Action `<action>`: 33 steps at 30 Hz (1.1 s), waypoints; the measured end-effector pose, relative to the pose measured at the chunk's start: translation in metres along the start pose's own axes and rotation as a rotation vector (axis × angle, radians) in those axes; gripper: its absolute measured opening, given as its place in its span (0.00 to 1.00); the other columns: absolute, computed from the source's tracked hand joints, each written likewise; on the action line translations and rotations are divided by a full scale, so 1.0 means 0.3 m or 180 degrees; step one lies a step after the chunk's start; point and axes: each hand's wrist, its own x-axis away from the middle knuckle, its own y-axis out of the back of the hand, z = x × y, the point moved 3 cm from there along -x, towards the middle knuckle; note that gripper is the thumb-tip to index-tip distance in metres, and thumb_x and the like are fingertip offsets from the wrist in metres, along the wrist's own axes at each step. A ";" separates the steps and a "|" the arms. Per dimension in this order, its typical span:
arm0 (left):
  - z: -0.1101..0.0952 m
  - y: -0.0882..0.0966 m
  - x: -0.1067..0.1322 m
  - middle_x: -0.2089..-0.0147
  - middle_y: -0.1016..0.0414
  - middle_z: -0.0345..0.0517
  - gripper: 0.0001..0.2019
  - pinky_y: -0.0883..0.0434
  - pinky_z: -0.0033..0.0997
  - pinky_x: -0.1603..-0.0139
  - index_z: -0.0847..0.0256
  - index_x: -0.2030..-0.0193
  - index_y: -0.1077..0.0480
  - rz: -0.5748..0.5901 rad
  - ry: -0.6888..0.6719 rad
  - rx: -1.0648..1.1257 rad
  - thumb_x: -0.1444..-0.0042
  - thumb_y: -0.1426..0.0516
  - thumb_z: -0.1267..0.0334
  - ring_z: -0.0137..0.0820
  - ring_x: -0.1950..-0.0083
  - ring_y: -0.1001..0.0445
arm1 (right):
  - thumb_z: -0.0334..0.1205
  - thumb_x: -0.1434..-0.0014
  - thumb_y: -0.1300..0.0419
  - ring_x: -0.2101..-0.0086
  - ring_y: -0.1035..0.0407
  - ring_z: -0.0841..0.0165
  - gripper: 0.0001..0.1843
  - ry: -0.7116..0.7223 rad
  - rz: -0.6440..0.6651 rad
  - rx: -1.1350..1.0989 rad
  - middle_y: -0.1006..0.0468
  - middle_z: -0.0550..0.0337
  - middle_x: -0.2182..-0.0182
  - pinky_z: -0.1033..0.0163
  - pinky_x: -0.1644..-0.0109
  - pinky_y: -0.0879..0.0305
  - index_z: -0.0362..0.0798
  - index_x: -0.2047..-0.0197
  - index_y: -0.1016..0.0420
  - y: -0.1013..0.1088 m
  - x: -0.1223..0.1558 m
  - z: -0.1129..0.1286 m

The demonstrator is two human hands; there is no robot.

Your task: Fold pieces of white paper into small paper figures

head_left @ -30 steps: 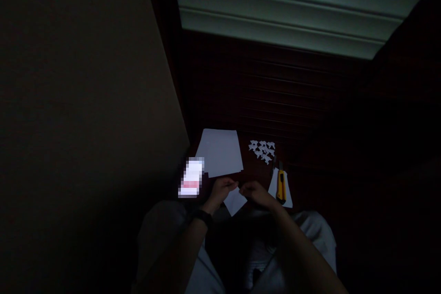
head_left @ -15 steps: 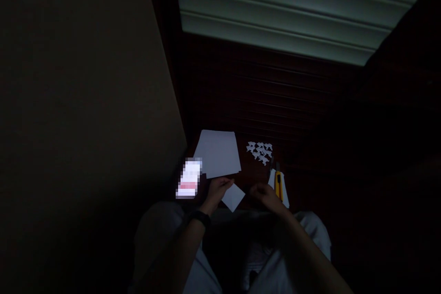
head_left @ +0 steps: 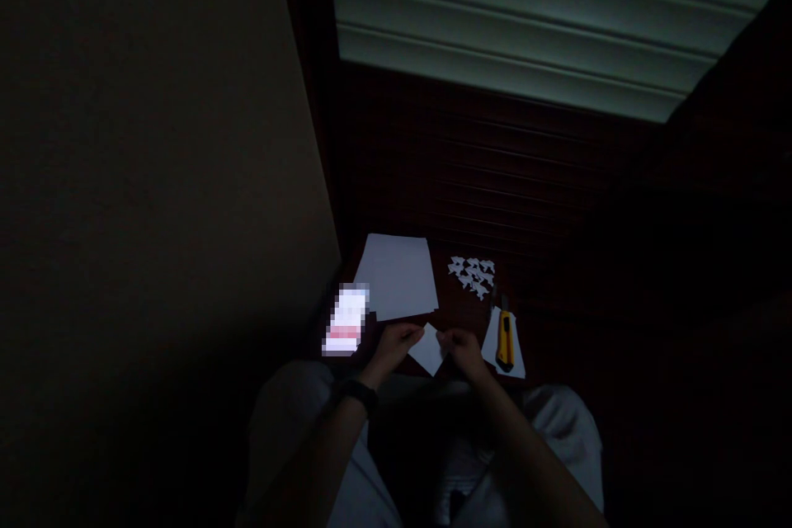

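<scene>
Dimly lit, the dark tabletop (head_left: 450,301) has a white paper square (head_left: 428,353) at its near side. The right hand (head_left: 465,348), apart from it half a second ago, now pinches its right side; the left hand (head_left: 392,348) pinches its left, apparently giving two-sided control.

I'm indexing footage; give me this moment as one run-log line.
left hand: holds paper square, left edge; right hand: at its right edge; yellow cutter: lies on white paper; small white shapes: grouped beyond

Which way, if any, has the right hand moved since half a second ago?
Yes: the right hand has moved left, away from the cutter, to the small sheet.
</scene>
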 end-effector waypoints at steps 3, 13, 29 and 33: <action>0.008 0.002 0.000 0.70 0.25 0.48 0.15 0.34 0.28 0.67 0.66 0.69 0.26 0.0030 0.0058 -0.0015 0.53 0.44 0.55 0.32 0.69 0.29 | 0.51 0.53 0.43 0.77 0.39 0.72 0.17 -0.0033 0.0130 -0.0194 0.31 0.61 0.80 0.68 0.74 0.45 0.44 0.76 0.30 -0.001 0.007 0.006; 0.001 -0.002 0.012 0.71 0.25 0.48 0.15 0.34 0.28 0.69 0.67 0.70 0.27 0.0210 0.0283 -0.0002 0.55 0.43 0.54 0.33 0.69 0.28 | 0.50 0.59 0.37 0.80 0.40 0.74 0.17 -0.0334 0.0725 -0.0746 0.30 0.62 0.81 0.68 0.75 0.45 0.42 0.78 0.29 0.000 0.015 -0.001; -0.027 -0.003 0.025 0.67 0.24 0.52 0.17 0.30 0.32 0.64 0.69 0.66 0.26 0.1103 0.0682 0.0126 0.55 0.42 0.55 0.36 0.65 0.27 | 0.50 0.58 0.37 0.80 0.36 0.72 0.18 -0.0704 0.0928 -0.1381 0.26 0.59 0.79 0.68 0.77 0.46 0.42 0.73 0.26 0.022 0.028 0.030; -0.041 0.011 0.032 0.65 0.24 0.54 0.16 0.31 0.34 0.61 0.70 0.66 0.26 0.0897 0.0695 0.0345 0.54 0.43 0.56 0.37 0.63 0.27 | 0.49 0.60 0.36 0.78 0.35 0.70 0.17 -0.0658 0.0615 -0.1539 0.26 0.57 0.79 0.67 0.74 0.44 0.41 0.77 0.28 0.033 0.025 0.027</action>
